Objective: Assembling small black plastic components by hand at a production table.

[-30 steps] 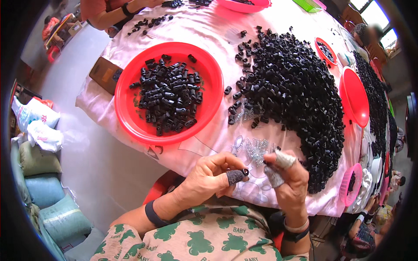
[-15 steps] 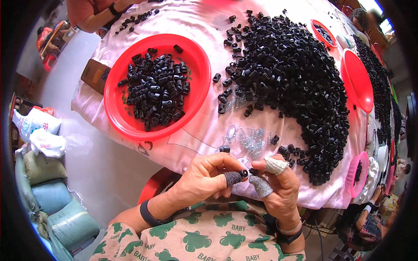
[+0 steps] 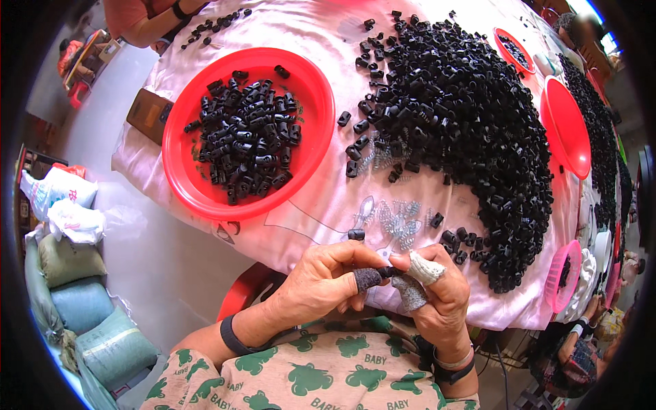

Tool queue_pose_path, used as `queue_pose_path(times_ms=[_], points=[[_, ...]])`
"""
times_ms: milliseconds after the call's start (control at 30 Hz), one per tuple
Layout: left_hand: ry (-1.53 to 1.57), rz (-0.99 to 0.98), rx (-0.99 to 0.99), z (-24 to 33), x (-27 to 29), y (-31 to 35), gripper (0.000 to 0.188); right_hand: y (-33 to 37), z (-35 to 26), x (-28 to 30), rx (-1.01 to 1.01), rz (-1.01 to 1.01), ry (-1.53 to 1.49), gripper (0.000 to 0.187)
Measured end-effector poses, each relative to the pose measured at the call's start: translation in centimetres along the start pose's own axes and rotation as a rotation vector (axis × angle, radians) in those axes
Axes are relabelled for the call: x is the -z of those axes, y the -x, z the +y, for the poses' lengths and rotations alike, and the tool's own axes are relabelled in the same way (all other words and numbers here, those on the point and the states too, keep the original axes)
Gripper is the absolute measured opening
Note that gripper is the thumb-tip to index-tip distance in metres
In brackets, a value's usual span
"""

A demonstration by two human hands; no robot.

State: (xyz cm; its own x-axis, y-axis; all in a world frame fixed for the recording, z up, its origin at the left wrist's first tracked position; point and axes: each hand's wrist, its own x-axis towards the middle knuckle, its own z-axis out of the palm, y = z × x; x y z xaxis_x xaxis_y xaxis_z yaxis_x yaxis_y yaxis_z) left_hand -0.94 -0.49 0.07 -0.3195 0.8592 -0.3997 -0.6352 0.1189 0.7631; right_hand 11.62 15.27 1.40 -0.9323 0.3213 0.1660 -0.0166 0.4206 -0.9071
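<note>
Close in front of my body, my left hand [image 3: 316, 279] pinches a small black plastic cord lock [image 3: 387, 272] between thumb and fingertips; a dark cloth sleeve covers the thumb. My right hand [image 3: 443, 294], with pale and grey knitted sleeves on two fingers, closes on the same cord lock from the other side. Fingers hide most of the piece. Just beyond lie loose metal springs [image 3: 403, 224] and a single black part [image 3: 356, 234]. A large heap of black cord lock parts [image 3: 465, 116] spreads behind my right hand. Similar cord locks [image 3: 253, 140] fill a red basin [image 3: 179, 188].
A brown box [image 3: 148, 116] sits left of the basin. To the right stand another red basin [image 3: 566, 130] and a pink basket [image 3: 562, 277]. Across the table a person's arm [image 3: 160, 27] reaches in. Stuffed sacks [image 3: 113, 345] lie on the floor at left.
The hands have come closer together. The gap between the black piece in the left fingers and the one in the right has closed. The view has shifted slightly.
</note>
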Motion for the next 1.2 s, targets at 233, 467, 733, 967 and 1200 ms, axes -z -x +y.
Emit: queue_pose_path(times_ms=[233,467,733,967,1200], points=[[0.050,0.098,-0.112,0.0,1.1,-0.1,0.024,1.2,0.2,0.5,-0.151,0.221,-0.174,0.034],[0.126,0.073,-0.274,0.3,1.4,-0.2,0.020,1.7,0.3,1.1,-0.054,0.009,0.201,0.036],[-0.666,0.324,-0.706,0.5,1.5,-0.7,0.020,1.6,0.2,0.6,-0.034,-0.043,0.301,0.041],[-0.992,0.472,-0.614,0.9,1.6,-0.4,0.026,1.7,0.6,0.4,-0.030,-0.088,0.400,0.044],[-0.491,0.424,-0.563,-0.1,2.2,-1.0,0.019,1.9,0.9,0.0,-0.011,-0.096,0.480,0.046]])
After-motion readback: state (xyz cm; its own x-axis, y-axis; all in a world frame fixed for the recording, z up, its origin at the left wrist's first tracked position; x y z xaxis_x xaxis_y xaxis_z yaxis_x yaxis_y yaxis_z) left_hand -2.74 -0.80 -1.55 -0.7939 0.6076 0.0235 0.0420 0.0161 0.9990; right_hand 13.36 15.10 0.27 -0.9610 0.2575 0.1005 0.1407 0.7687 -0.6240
